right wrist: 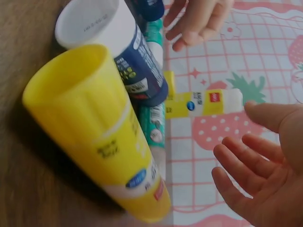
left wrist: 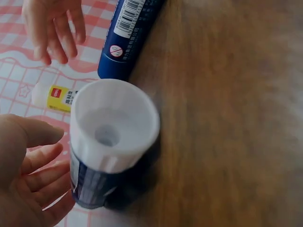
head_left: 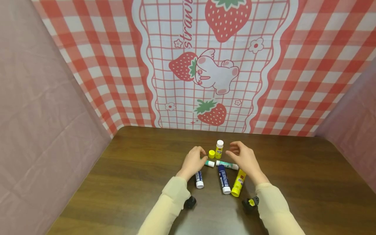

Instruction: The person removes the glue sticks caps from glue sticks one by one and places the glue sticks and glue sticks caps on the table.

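A yellow glue stick (head_left: pixel 218 152) stands upright with its white end up, and a yellow cap (head_left: pixel 211 154) sits just left of it. My left hand (head_left: pixel 192 162) hovers left of the cap with fingers loosely bent and nothing in them. It partly hides a green-and-white glue stick (head_left: pixel 210 163) and a navy glue stick (head_left: pixel 199 180). To the right of the upright stick, my right hand (head_left: pixel 244 160) holds nothing; in the right wrist view its fingers (right wrist: pixel 236 163) are spread. Below that hand lies a larger yellow glue stick (head_left: pixel 238 183).
Between the hands lie another green-and-white glue stick (head_left: pixel 227 165), placed crosswise, and another navy glue stick (head_left: pixel 224 179). The brown wooden table (head_left: pixel 132 182) meets a red-and-white strawberry cloth (head_left: pixel 188 112) at its back edge. Pink fabric (head_left: pixel 53 98) hangs at both sides.
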The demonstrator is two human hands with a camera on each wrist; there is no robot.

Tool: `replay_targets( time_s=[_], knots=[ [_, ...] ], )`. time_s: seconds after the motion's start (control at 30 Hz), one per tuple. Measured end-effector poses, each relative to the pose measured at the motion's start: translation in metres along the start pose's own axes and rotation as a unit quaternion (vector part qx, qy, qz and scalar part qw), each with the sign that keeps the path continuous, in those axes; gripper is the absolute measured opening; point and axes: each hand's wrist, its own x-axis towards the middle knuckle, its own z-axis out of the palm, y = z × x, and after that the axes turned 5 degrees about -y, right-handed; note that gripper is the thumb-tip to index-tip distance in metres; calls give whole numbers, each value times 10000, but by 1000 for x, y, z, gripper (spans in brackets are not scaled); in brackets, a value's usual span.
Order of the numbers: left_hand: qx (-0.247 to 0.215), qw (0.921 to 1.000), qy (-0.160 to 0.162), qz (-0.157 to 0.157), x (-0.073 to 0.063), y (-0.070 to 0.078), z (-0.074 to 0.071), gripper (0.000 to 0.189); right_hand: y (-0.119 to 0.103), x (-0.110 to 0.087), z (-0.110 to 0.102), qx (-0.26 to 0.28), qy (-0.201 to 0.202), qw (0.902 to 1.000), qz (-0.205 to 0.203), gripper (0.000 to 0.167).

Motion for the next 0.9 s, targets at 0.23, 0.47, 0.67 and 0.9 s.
replay_targets(
  time_s=[0.23, 0.47, 0.67, 0.9],
  knots=[
    [-323, 9948, 918, 307, -13, -5, -1, 6, 2, -12, -6, -323, 212, 9991, 149, 30],
    [-780, 9870, 1282, 571, -19, -1, 5, 5, 1, -13, 5, -476, 255, 9985, -123, 14],
    [-877, 9875, 1238, 420, -22, 0, 11, 4, 3, -12, 13, -556, 290, 9978, -197, 12],
    [-913, 9867, 1284, 408, -21, 2, 18, 6, 10, -10, 23, -832, -55, 9964, -123, 17]
  ],
)
